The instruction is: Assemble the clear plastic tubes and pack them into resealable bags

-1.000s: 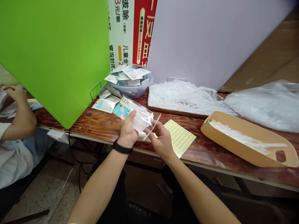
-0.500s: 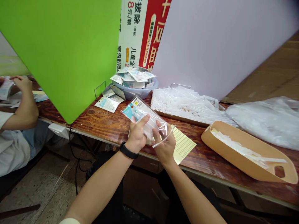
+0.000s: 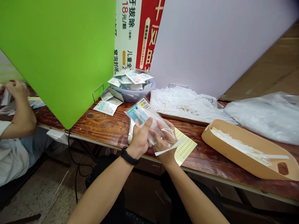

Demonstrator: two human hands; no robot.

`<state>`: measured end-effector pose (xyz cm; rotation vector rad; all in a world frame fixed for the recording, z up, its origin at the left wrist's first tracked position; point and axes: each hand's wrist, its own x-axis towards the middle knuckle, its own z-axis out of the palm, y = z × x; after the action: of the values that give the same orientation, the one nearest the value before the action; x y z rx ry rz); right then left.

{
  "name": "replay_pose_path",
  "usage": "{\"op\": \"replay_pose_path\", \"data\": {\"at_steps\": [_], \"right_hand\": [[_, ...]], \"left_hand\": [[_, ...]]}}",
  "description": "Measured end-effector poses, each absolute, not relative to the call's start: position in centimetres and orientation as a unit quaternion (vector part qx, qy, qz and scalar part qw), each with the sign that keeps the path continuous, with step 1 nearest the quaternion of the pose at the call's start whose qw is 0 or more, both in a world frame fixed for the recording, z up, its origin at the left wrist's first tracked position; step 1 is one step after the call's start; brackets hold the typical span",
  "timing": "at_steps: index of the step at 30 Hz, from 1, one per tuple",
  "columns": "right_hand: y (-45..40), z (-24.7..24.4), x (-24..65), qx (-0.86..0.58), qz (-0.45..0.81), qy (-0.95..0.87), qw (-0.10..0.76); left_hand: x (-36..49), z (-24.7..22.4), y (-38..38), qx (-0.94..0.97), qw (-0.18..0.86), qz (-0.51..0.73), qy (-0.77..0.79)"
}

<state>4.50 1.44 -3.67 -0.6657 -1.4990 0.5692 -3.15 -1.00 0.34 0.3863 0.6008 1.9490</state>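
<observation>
Center of frame: the left hand (image 3: 140,138), fingers closed around a clear plastic packet (image 3: 149,116) with a printed card inside; the right hand (image 3: 164,140), fingers pinching the packet's lower end, lies just beside a sheet of yellow labels (image 3: 185,146) on the wooden table (image 3: 98,127).

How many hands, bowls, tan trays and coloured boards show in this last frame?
Hands: 3 (left hand, right hand, co-worker's hand)
Bowls: 1 (bowl)
Tan trays: 1 (tan tray)
Coloured boards: 2 (green board, lilac board)
Total: 7
</observation>
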Motion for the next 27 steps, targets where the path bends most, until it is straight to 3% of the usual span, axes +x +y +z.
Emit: {"op": "replay_pose_path", "data": {"at_steps": [6,12,16,20,27], "right_hand": [[1.5,-3.8,4.2,-0.315,0.192,-0.666,0.649],[0.6,-3.9,4.6,-0.255,0.199,-0.741,0.589],[0.1,-3.7,5.1,-0.307,0.384,-0.642,0.588],[0.8,-3.6,5.5,-0.305,0.593,-0.600,0.442],[1.4,-3.2,5.9,-0.353,0.630,-0.546,0.425]], "left_hand": [[-3.0,0.3,-0.9,0.150,0.522,0.799,0.258],[-5.8,0.8,-0.9,0.129,0.493,0.808,0.294],[-7.0,0.9,-0.9,0.100,0.469,0.824,0.302],[-6.4,0.7,-1.2,0.154,0.497,0.800,0.298],[-5.7,0.5,-1.3,0.189,0.514,0.786,0.286]]}}
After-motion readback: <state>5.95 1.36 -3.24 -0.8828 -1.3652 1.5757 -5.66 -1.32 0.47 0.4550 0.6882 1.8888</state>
